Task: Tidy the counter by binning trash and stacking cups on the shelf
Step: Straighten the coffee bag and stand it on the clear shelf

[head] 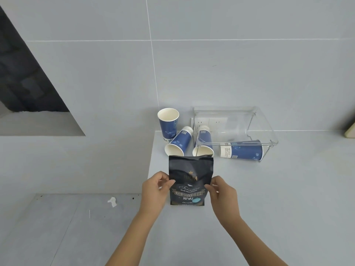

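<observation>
A black coffee bag (189, 175) with gold and white print stands upright on the grey counter (278, 189). My left hand (155, 191) pinches its left edge and my right hand (222, 192) pinches its right edge. Behind the bag are several blue paper cups with white insides. One cup (168, 123) stands upright near the wall. Another cup (179, 144) lies on its side with its mouth toward me. A third cup (203, 143) lies partly under the clear acrylic shelf (236, 144). A fourth cup (242, 150) lies sideways beneath the shelf.
The counter's left edge drops to the floor, where a scrap of white paper (112, 201) lies. White wall sockets (211, 121) sit behind the shelf. A pale object (350, 131) shows at the far right edge.
</observation>
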